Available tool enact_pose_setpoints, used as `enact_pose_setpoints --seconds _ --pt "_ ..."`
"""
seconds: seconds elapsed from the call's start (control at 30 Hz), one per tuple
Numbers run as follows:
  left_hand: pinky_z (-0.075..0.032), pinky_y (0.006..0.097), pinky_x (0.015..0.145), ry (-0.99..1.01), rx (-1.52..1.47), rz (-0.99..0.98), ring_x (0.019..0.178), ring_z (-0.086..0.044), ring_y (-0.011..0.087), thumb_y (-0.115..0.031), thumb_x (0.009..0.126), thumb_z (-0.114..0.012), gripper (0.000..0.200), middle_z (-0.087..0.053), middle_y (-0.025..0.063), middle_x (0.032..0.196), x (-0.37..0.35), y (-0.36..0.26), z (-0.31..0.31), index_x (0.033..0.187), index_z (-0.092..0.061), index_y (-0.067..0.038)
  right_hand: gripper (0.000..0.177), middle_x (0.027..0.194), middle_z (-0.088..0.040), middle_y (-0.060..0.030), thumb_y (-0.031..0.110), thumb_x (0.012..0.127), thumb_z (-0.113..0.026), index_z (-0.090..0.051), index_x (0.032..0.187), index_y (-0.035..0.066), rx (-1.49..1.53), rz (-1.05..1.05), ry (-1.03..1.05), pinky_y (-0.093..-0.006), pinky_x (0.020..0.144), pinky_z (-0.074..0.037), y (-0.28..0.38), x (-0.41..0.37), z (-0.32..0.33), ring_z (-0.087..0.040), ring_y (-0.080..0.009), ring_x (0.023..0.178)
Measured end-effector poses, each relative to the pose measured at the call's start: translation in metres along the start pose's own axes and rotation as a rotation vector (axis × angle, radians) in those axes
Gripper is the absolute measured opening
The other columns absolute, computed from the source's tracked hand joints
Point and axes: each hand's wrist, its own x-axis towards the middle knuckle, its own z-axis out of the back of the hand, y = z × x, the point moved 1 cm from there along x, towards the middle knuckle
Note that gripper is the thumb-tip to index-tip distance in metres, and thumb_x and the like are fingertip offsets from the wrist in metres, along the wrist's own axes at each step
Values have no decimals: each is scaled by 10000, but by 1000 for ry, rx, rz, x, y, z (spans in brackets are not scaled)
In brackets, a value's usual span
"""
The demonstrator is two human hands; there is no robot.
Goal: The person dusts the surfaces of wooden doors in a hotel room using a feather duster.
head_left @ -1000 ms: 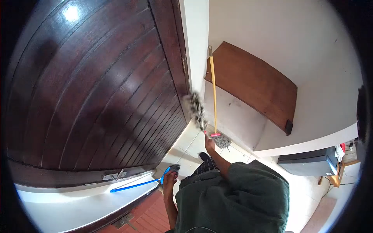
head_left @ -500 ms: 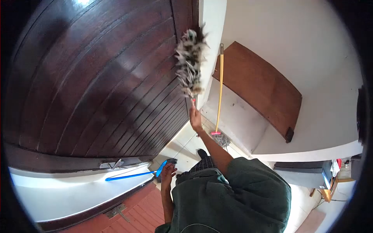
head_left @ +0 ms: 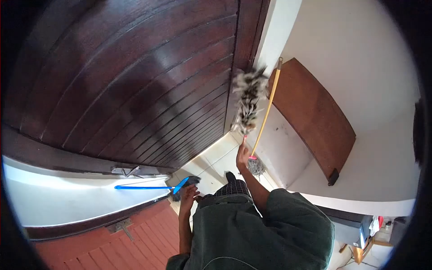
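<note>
My right hand (head_left: pixel 242 155) is raised and grips the pink handle of a grey-and-white feather duster (head_left: pixel 247 101). The duster's head lies against the right edge of the dark slatted wooden door (head_left: pixel 135 76), beside the white wall corner. My left hand (head_left: pixel 188 197) hangs low at my side with loose fingers, holding nothing, just above the tiled floor near the head of a blue-handled brush (head_left: pixel 148 186).
A yellow-handled mop (head_left: pixel 265 119) leans in the wall corner, its grey head on the floor. A brown wooden panel (head_left: pixel 315 117) sits against the white wall at right. A metal latch (head_left: pixel 126 171) is at the door's foot. Red floor lies below.
My right hand has dropped lower and to the right, bringing the duster down from the door's upper edge toward the frame. The view has shifted left. My left hand stays low.
</note>
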Motion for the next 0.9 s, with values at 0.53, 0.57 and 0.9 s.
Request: enact_pose_setpoints --seconds 0.53,0.57,0.9 --pt "-499 357 827 -7 58 -41 1016 -652 206 -331 954 -618 427 -641 105 1151 24 -2 -42 1286 -522 -79 553 935 -641 -322 443 1019 -298 -656 1093 28 -998 -302 679 -577 727 -482 -122 -7 115 -638 -485 888" --pt "-505 346 783 0 54 -37 1005 -653 201 -332 961 -614 419 -647 106 1132 31 8 -40 1283 -523 -80 614 843 -639 -323 460 1017 -304 -676 938 -22 -992 -104 638 -574 737 -482 -156 -12 130 -640 -495 850" --pt "-536 363 802 -22 105 -84 957 -644 213 -387 926 -652 492 -669 140 1073 52 13 -91 1247 -544 -29 558 832 -652 -222 448 1032 -365 -646 1152 -19 -397 77 708 -444 733 -481 -27 26 101 -596 -334 731"
